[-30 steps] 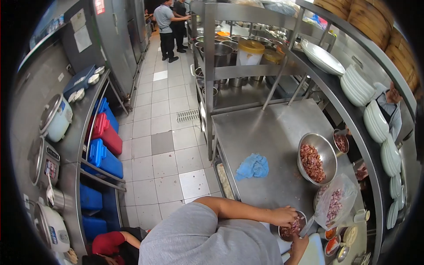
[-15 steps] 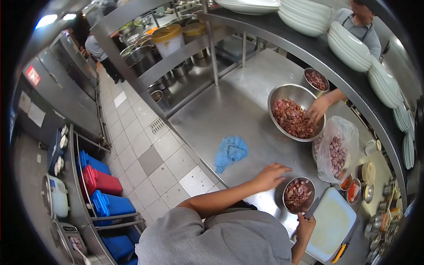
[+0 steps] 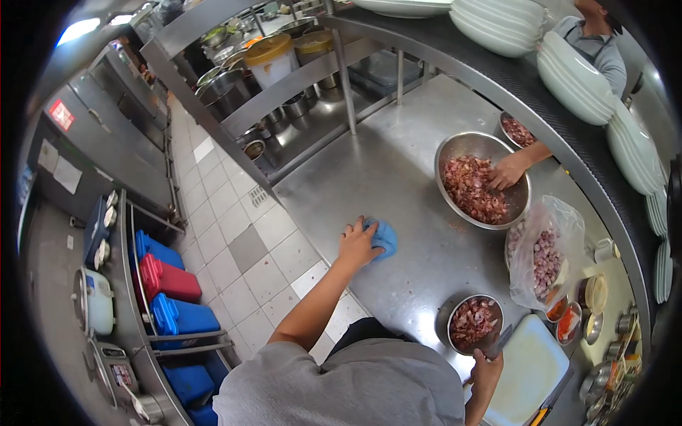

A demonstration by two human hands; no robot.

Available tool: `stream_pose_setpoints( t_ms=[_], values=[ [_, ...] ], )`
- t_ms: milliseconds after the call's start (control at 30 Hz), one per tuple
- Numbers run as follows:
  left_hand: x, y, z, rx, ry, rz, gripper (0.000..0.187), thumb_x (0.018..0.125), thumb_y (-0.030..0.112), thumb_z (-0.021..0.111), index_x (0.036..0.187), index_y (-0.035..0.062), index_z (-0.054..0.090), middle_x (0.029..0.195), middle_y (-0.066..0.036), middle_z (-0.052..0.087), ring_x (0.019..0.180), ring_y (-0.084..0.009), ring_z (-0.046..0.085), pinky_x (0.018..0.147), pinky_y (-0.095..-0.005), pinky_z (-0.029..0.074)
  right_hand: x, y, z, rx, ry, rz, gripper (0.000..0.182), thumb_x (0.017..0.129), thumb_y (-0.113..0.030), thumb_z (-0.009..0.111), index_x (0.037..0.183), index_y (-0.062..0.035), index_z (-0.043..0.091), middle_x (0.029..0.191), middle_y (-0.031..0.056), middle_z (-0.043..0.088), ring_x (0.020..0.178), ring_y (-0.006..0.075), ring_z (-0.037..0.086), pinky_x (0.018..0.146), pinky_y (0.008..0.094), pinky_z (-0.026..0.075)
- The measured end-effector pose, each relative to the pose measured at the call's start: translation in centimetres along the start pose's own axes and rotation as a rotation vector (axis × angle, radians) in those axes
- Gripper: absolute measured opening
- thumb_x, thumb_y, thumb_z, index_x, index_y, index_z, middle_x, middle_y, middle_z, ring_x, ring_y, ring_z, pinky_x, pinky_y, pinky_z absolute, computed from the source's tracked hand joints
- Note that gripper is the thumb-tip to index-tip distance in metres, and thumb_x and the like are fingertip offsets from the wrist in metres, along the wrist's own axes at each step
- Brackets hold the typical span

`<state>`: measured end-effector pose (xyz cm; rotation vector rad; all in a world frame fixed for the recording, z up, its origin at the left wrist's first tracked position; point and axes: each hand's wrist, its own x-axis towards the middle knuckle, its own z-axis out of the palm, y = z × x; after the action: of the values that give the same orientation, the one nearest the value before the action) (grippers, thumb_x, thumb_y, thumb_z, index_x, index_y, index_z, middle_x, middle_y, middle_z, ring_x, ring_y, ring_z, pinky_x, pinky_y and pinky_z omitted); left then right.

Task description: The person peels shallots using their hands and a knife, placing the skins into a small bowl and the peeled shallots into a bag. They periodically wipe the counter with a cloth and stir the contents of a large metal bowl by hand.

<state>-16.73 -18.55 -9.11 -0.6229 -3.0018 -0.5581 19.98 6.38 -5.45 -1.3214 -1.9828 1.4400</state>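
My left hand (image 3: 357,245) presses down on a crumpled blue cloth (image 3: 384,240) on the steel table, fingers curled over its near side and covering part of it. In my right hand (image 3: 486,372) is a knife (image 3: 503,339), its handle mostly hidden by the fingers and its blade angled up beside a small steel bowl. Chopped reddish-purple pieces, apparently onion or shallot, fill that small bowl (image 3: 455,336). Under my right forearm and beside it lies a white cutting board (image 3: 529,369).
Across the table, another person's hand (image 3: 509,171) reaches into a large steel bowl (image 3: 442,174) of chopped pieces. A plastic bag of small peeled onions (image 3: 545,257) stands nearby. Stacked white plates (image 3: 579,74) line the shelf above. A yellow-handled knife (image 3: 543,413) lies beside the board.
My left hand has moved away from the small bowl to the blue cloth, which is now bunched under it. My right hand still holds the knife near the bowl.
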Motion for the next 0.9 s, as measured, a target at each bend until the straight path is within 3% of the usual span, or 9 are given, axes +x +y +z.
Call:
stream_pose_setpoints(
  t_ms=[100,200,267,300,333,467,533,733,900],
  values=[
    [-0.2,-4.0,4.7,-0.075,0.043,-0.013,0.041,0.081,0.029,0.073,0.116,0.0109,0.063,0.119,-0.014,0.057,0.106,-0.0336,0.057,0.087,-0.0415,0.048,0.6,-4.0,0.7,0.039,-0.157,0.3,0.033,0.078,-0.011,0.073,0.105,0.0031,0.062,0.072,0.006,0.061,0.049,0.0108,0.052,0.042,0.0251,0.039],
    [-1.0,-2.8,5.6,-0.342,0.069,0.003,0.032,0.084,0.03,0.072,0.104,0.0062,0.064,0.105,-0.015,0.06,0.097,-0.0317,0.059,0.079,-0.0412,0.048,1.8,-3.2,2.2,0.056,-0.2,0.194,0.032,0.078,-0.013,0.074,0.102,0.0041,0.062,0.069,0.007,0.06,0.042,0.0118,0.049,0.035,0.0263,0.037],
    [-2.0,0.5,4.5,-0.66,-0.028,-0.013,0.03,0.086,0.029,0.071,0.098,0.0029,0.063,0.097,-0.015,0.059,0.09,-0.0296,0.059,0.076,-0.0398,0.048,1.4,-7.3,4.3,0.009,-0.14,0.289,0.034,0.075,-0.012,0.075,0.103,0.0038,0.062,0.075,0.0065,0.062,0.05,0.0115,0.054,0.044,0.0253,0.043],
    [-3.0,2.8,3.6,-0.82,-0.13,-0.012,0.029,0.087,0.028,0.071,0.096,0.0022,0.063,0.094,-0.015,0.059,0.088,-0.0287,0.058,0.076,-0.0393,0.047,1.8,-7.4,5.3,0.093,-0.178,0.116,0.034,0.075,-0.01,0.075,0.103,0.0031,0.062,0.079,0.006,0.063,0.056,0.011,0.056,0.049,0.0249,0.045],
    [-4.0,5.0,3.1,-0.9,-0.115,0.146,0.028,0.088,0.027,0.071,0.096,0.0019,0.063,0.094,-0.014,0.06,0.086,-0.0261,0.059,0.076,-0.0369,0.048,2.0,-7.5,6.2,0.176,-0.216,-0.055,0.034,0.074,-0.007,0.075,0.104,0.0025,0.062,0.082,0.0055,0.064,0.061,0.0105,0.057,0.055,0.0245,0.047],
    [-7.3,13.3,0.4,-1.073,-0.106,0.483,0.026,0.092,0.028,0.067,0.095,0.0024,0.061,0.093,-0.009,0.062,0.081,-0.0197,0.061,0.073,-0.0316,0.048,2.0,-10.0,8.8,0.487,-0.349,-0.06,0.034,0.074,0.001,0.071,0.107,0.0006,0.061,0.088,0.004,0.064,0.068,0.0101,0.059,0.063,0.0237,0.048],
    [-8.2,15.1,-1.0,-1.434,-0.687,0.098,0.025,0.094,0.027,0.065,0.102,0.0044,0.061,0.093,-0.005,0.062,0.08,-0.0148,0.06,0.073,-0.0279,0.048,2.0,-10.8,8.1,0.484,-0.365,0.034,0.03,0.076,0.002,0.071,0.104,-0.0014,0.06,0.084,0.0028,0.062,0.064,0.0087,0.058,0.055,0.0225,0.045],
    [-9.6,16.4,-5.0,-2.089,-0.901,-0.488,0.025,0.094,0.028,0.063,0.109,0.0079,0.061,0.098,-0.004,0.065,0.088,-0.0136,0.064,0.077,-0.0278,0.052,1.7,-10.3,7.7,0.625,-0.421,-0.038,0.02,0.082,-0.008,0.074,0.094,-0.0038,0.059,0.071,-0.0003,0.059,0.049,0.0063,0.051,0.042,0.0211,0.038],
    [-9.5,16.0,-3.9,-2.183,-0.927,-0.539,0.027,0.091,0.03,0.065,0.107,0.0094,0.06,0.1,-0.005,0.065,0.09,-0.0162,0.065,0.08,-0.0312,0.053,1.3,-10.8,7.4,0.67,-0.507,0.012,0.017,0.086,-0.014,0.073,0.091,-0.0062,0.059,0.067,-0.0024,0.057,0.047,0.0057,0.049,0.04,0.02,0.036]
  ],
)
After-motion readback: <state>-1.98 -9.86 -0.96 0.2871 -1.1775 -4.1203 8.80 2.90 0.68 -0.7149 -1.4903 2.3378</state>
